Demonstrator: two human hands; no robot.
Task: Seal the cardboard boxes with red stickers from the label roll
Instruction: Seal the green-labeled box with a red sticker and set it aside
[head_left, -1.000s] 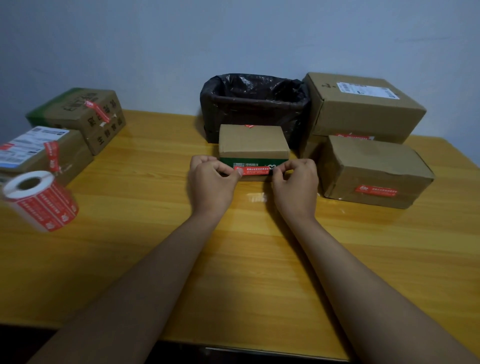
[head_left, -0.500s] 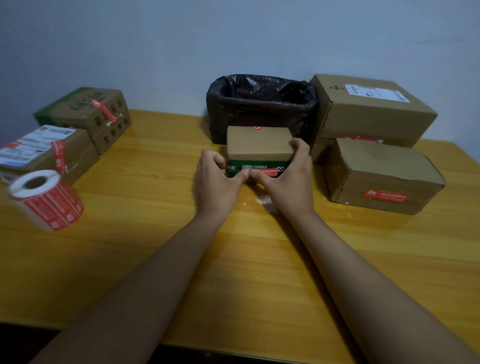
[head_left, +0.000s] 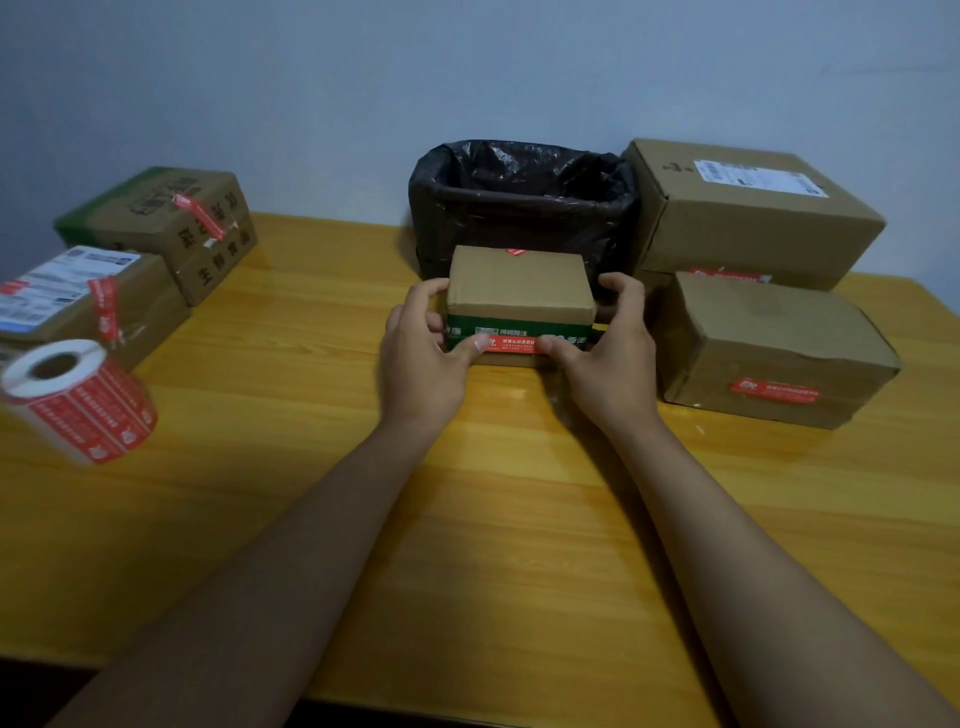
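Quite a bit was hidden here tbh: the ends of the red sticker (head_left: 515, 344) were covered by both thumbs, so only its middle stretch could be seen, and its print was too blurry to be read. The small box (head_left: 519, 304) was set mid-table on the wooden table (head_left: 519, 519), right in front of the black-lined bin (head_left: 524, 200), whose lower front was blocked by it. The box's long axis was laid left to right, with the green-banded front face turned toward the camera, and the sticker was run the same way along that face's lower part. The box was gripped by the left hand (head_left: 423, 358), fingers curled round its left end and thumb pressed on the sticker; the same was done by the right hand (head_left: 613, 358) on the right end. A second bit of red (head_left: 517, 253) was only just visible at the top's far edge. The label roll (head_left: 78, 397) was seen lying on its side at the left, partly cut off by the frame, near two stickered boxes (head_left: 156, 228). Two bigger boxes (head_left: 769, 343) were stacked on the right.
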